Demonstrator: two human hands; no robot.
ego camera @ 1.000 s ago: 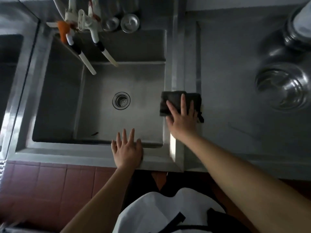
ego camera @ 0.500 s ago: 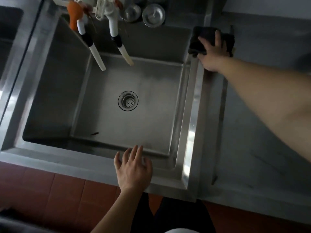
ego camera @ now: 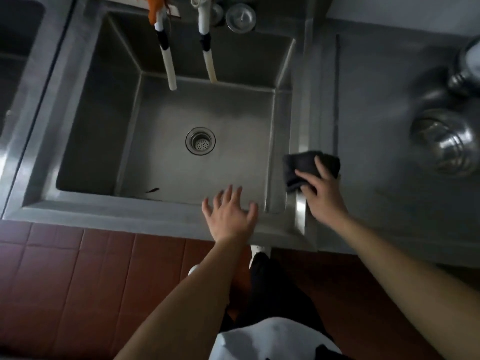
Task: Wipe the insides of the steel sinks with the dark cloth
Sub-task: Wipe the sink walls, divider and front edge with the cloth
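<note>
Though no brand, label or writing can be read anywhere in the head view, the things can be counted: one steel sink (ego camera: pixel 85 120) fills the middle, with part of a second basin (ego camera: pixel 15 55) at nine to ten o'clock. One round drain strainer (ego camera: pixel 200 141) sits in the sink floor, and two white hoses (ego camera: pixel 168 71) hang over the back wall at twelve o'clock, beside two small round metal lids (ego camera: pixel 240 17). One dark cloth (ego camera: pixel 302 168) lies on the sink's right rim at about three o'clock of the drain, touching the steel counter (ego camera: pixel 376 100). The right hand (ego camera: pixel 322 193) presses the cloth with straight, spread fingers. The left hand (ego camera: pixel 228 216) rests spread on the front rim at six o'clock, holding nothing. Two steel vessels (ego camera: pixel 446 144) stand at the far right.
</note>
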